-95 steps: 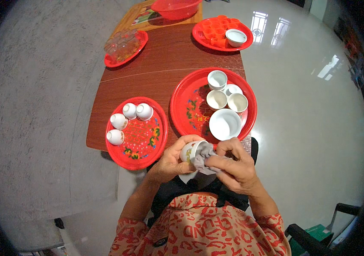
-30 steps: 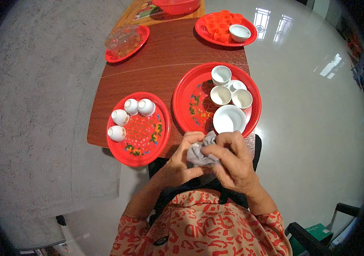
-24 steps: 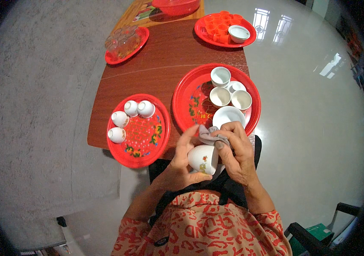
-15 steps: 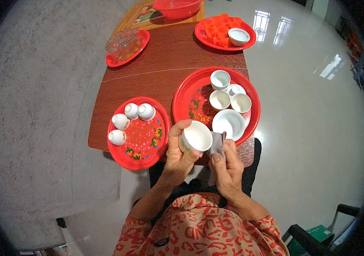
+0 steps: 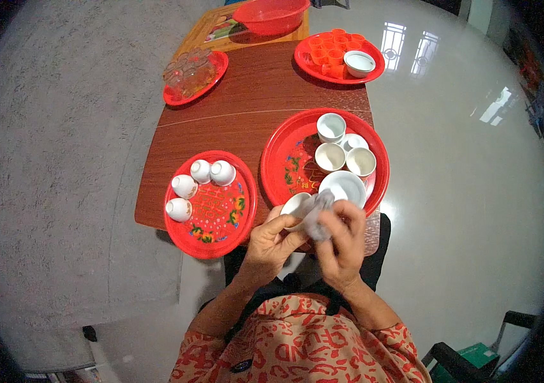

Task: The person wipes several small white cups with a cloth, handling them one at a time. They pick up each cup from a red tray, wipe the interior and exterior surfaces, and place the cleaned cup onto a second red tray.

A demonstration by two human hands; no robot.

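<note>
Standing inverted left of the large red tray [image 5: 278,137], four white cups [image 5: 184,186] seem done; at its near edge, the curled left hand [image 5: 268,250] grips a rounded white cup [image 5: 293,205], the half-closed right hand [image 5: 343,246] grey cloth [image 5: 316,217]; upright cream cups [image 5: 330,157] inside seem undone.

Head-worn fisheye, looking down, above table [image 5: 246,83]

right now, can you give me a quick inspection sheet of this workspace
Surface: brown table, wood-grain look
Things in hand: white cup; bunched grey cloth at its right side
Nearby: left tray with four upturned cups; larger tray with white bowl and upright cups
Clutter: orange cups and second bowl, far right; clear glasses, far left; red basin beyond
Hands: left hand holds the white cup; right hand grips the cloth
Cables: nothing seen
Surroundings: glossy floor, right
</note>
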